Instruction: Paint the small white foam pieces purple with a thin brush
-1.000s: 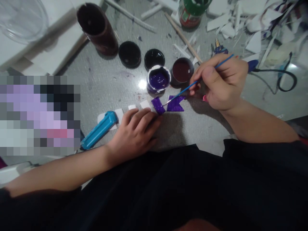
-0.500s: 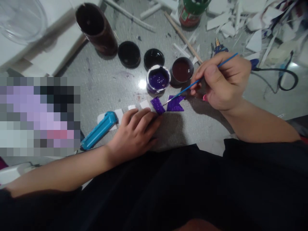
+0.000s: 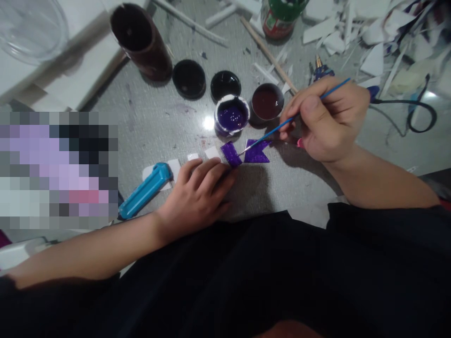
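My right hand [image 3: 327,119] pinches a thin blue paintbrush [image 3: 278,130], its tip at the right edge of a small purple-painted piece [image 3: 231,154]. My left hand [image 3: 200,192] lies on the table with fingers extended, the fingertips by the lower end of that piece. Just right of the brush tip rests a second purple piece with a notched end [image 3: 256,151]. Small white pieces [image 3: 213,153] lie beyond my left fingers. Behind the purple pieces stand an open pot of purple paint [image 3: 232,115] and a pot of dark reddish-brown liquid [image 3: 268,102].
A blue utility knife [image 3: 144,191] lies left of my left hand. Two black lids [image 3: 189,79] and a tall brown container [image 3: 141,42] stand behind. A green-and-red jar [image 3: 282,19], a wooden stick [image 3: 268,54], a corded tool [image 3: 322,70] and white scraps [image 3: 373,61] occupy the far right.
My right hand and the brush have shifted very slightly to the right, with the tip still at the edge of the small purple piece. My left hand has not moved.
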`<state>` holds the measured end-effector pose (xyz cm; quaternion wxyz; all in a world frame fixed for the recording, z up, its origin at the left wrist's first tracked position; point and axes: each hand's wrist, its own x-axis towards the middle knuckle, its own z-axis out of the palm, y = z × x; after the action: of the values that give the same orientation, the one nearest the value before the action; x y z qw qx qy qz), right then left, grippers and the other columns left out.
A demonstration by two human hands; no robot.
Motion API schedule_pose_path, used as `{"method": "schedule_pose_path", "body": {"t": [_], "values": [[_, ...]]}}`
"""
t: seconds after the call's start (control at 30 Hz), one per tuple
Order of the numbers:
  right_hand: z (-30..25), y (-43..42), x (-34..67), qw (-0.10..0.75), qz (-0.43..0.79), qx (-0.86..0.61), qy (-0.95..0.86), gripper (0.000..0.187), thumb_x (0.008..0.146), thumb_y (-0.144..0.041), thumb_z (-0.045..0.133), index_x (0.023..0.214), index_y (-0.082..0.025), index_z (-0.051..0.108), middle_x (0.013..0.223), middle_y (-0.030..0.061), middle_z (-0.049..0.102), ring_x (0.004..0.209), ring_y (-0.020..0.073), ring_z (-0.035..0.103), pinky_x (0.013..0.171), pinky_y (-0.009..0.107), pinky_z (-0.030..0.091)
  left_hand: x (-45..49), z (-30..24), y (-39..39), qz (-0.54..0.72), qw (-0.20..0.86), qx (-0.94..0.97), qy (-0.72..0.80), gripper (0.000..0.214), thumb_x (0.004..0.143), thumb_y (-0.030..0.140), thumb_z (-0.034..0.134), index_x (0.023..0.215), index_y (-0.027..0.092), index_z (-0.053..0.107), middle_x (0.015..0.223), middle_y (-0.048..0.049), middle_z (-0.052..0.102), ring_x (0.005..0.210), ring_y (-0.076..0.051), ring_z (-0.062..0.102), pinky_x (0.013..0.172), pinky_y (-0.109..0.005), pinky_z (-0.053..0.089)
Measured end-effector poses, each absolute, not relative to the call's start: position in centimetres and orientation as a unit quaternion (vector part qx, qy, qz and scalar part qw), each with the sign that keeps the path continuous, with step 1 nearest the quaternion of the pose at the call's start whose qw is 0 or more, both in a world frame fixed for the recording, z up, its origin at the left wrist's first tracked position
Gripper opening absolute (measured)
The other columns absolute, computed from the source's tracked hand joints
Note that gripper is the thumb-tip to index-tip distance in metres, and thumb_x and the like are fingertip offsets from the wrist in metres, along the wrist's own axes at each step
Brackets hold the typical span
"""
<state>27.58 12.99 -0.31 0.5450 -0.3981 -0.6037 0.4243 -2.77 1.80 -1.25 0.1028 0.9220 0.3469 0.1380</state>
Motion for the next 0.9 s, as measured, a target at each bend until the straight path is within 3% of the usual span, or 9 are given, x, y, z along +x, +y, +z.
{"method": "schedule_pose_path", "body": {"t": [0.13, 0.33, 0.57, 0.73, 0.9], "values": [[-0.51, 13.09, 27.72, 0.532, 0.440, -0.409, -0.597, 0.038, 0.107, -0.056, 0.091, 0.088, -0.024, 0.084, 0.071, -0.0013, 0.080, 0.050, 0.0119, 0.070, 0.038, 0.024, 0.046, -2.72, -1.21, 1.85, 0.147, 0.088, 0.924, 0.342, 0.055, 0.117, 0.039, 0.067, 0.167, 0.014, 0.072, 0.155, -0.0211, 0.078, 0.149, -0.040, 0.069, 0.129, -0.060, 0.055], [-0.43, 12.95, 27.95, 0.523, 0.438, -0.385, -0.622, 0.039, 0.107, -0.052, 0.091, 0.082, -0.023, 0.084, 0.066, -0.0010, 0.074, 0.050, 0.0122, 0.067, 0.042, 0.026, 0.050, -2.67, -1.31, 1.79, 0.150, 0.109, 0.918, 0.349, 0.062, 0.112, 0.039, 0.075, 0.170, 0.016, 0.070, 0.156, -0.0215, 0.077, 0.150, -0.042, 0.069, 0.130, -0.062, 0.055], [-0.20, 12.82, 27.78, 0.520, 0.422, -0.420, -0.612, 0.037, 0.105, -0.060, 0.090, 0.085, -0.030, 0.085, 0.067, -0.0006, 0.075, 0.050, 0.0158, 0.066, 0.039, 0.033, 0.045, -2.76, -1.19, 1.80, 0.140, 0.118, 0.918, 0.352, 0.061, 0.112, 0.039, 0.076, 0.169, 0.018, 0.071, 0.157, -0.0206, 0.077, 0.151, -0.043, 0.069, 0.129, -0.063, 0.055], [-0.12, 13.00, 27.65, 0.510, 0.423, -0.430, -0.613, 0.036, 0.107, -0.058, 0.089, 0.087, -0.028, 0.088, 0.071, 0.0011, 0.081, 0.050, 0.0143, 0.068, 0.038, 0.029, 0.043, -2.78, -1.23, 1.76, 0.143, 0.110, 0.919, 0.349, 0.060, 0.113, 0.038, 0.074, 0.168, 0.017, 0.072, 0.157, -0.0212, 0.077, 0.151, -0.042, 0.070, 0.129, -0.063, 0.056], [-0.19, 12.93, 27.82, 0.506, 0.446, -0.397, -0.622, 0.038, 0.105, -0.055, 0.091, 0.083, -0.025, 0.085, 0.067, -0.0012, 0.078, 0.047, 0.0117, 0.065, 0.042, 0.026, 0.051, -2.82, -1.41, 1.66, 0.136, 0.138, 0.912, 0.362, 0.069, 0.109, 0.040, 0.078, 0.175, 0.023, 0.068, 0.160, -0.0198, 0.075, 0.152, -0.044, 0.067, 0.132, -0.065, 0.053]]}}
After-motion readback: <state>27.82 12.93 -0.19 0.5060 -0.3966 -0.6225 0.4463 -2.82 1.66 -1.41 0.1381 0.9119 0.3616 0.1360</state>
